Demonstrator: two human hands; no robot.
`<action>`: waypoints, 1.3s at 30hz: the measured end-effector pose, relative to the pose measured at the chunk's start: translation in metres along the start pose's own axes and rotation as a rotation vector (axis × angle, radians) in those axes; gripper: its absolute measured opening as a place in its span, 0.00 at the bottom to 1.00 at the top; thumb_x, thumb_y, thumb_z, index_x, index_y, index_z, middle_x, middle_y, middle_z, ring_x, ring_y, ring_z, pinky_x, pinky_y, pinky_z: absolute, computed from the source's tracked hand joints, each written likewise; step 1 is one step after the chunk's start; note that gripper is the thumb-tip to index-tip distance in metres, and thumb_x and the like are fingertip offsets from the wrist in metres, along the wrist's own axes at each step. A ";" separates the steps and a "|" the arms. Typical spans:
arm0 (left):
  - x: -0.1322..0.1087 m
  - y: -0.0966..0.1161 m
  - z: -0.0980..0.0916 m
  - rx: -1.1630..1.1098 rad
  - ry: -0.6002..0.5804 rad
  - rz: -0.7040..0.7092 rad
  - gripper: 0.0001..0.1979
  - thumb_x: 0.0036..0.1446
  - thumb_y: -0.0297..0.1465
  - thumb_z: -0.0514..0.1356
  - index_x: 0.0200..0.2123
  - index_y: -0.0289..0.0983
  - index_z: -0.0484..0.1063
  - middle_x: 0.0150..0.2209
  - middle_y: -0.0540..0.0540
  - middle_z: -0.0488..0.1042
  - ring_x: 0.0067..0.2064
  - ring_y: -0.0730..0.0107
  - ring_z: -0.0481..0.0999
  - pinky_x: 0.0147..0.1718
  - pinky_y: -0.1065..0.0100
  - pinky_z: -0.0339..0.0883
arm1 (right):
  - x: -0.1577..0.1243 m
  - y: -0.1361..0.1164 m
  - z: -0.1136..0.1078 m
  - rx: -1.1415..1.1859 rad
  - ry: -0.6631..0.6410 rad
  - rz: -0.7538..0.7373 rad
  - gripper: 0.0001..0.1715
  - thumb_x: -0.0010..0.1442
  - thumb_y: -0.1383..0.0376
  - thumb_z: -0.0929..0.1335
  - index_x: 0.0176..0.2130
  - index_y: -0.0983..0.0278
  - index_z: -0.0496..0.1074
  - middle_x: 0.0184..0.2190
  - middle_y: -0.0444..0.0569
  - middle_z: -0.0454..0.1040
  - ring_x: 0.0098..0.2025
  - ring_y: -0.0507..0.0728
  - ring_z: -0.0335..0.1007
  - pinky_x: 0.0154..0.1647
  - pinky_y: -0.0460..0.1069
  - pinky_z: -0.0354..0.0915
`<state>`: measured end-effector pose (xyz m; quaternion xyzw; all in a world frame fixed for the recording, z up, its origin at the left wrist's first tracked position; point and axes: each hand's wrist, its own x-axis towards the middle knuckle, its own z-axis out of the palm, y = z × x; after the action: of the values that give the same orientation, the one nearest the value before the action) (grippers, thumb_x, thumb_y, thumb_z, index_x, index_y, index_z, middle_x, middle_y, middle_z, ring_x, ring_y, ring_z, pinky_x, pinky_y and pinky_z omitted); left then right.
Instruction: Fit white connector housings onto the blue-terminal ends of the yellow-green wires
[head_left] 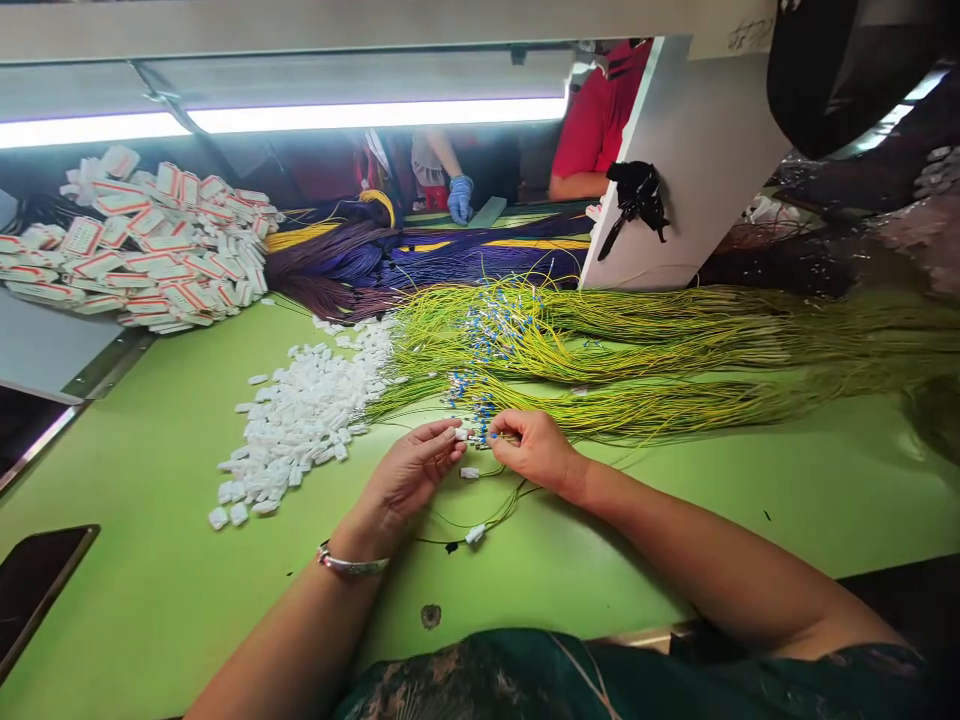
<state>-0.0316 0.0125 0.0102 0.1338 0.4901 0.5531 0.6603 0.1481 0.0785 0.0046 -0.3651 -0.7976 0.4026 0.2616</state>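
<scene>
Dark green patterned clothing (pixel 480 685) sits nearest the camera, at the lower edge, with both forearms extended over a green work surface (pixel 187 580). Yellow-green wires (pixel 637 335) lie in long bundles across its middle and right, with blue tips (pixel 495 325) gathered toward the center. Dark purple-blue wires (pixel 465 262) run behind them. White pieces with red-orange stripes (pixel 172 245) form a heap at far left; loose white connectors (pixel 307 415) form a lower pile before it. Past the wires, a lit tube (pixel 375 113) spans the back, left of an angled white panel (pixel 697 150). Behind the station are a co-worker's red sleeve (pixel 585 130) and another co-worker's blue-gloved hand (pixel 460 198).

Left hand (pixel 420 465): thumb and fingers narrowed, gripping a small white connector (pixel 461 434) at the fingertips, just beside the blue tips. Right hand (pixel 529 445): thumb and forefinger pinched together on a blue-tipped wire end (pixel 493 436), facing the connector. Whether the wire end enters the connector cannot be determined. Two wired connectors (pixel 475 534) lie below the hands. A bracelet (pixel 352 566) encircles the left wrist.
</scene>
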 end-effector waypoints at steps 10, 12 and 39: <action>-0.003 -0.004 0.001 0.031 -0.034 0.008 0.10 0.44 0.20 0.67 0.32 0.32 0.76 0.31 0.46 0.78 0.32 0.77 0.77 0.35 0.79 0.72 | 0.004 -0.001 -0.002 0.076 -0.101 0.110 0.07 0.51 0.65 0.65 0.27 0.66 0.72 0.19 0.39 0.61 0.23 0.47 0.52 0.24 0.43 0.50; -0.004 -0.004 0.003 0.037 -0.030 0.022 0.10 0.42 0.20 0.68 0.31 0.32 0.76 0.28 0.47 0.78 0.31 0.76 0.77 0.34 0.79 0.72 | 0.006 -0.002 -0.004 0.152 -0.137 0.136 0.07 0.50 0.65 0.65 0.25 0.66 0.70 0.18 0.38 0.58 0.23 0.47 0.51 0.24 0.43 0.49; -0.007 -0.029 0.016 0.220 0.041 0.219 0.13 0.39 0.29 0.72 0.31 0.34 0.77 0.29 0.45 0.80 0.31 0.72 0.78 0.35 0.73 0.69 | 0.013 0.004 -0.011 0.359 -0.313 0.304 0.02 0.43 0.69 0.65 0.23 0.67 0.66 0.15 0.37 0.60 0.17 0.45 0.53 0.18 0.41 0.51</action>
<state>-0.0011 0.0018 0.0005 0.2467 0.5433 0.5675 0.5673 0.1500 0.0953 0.0093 -0.3618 -0.6803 0.6235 0.1323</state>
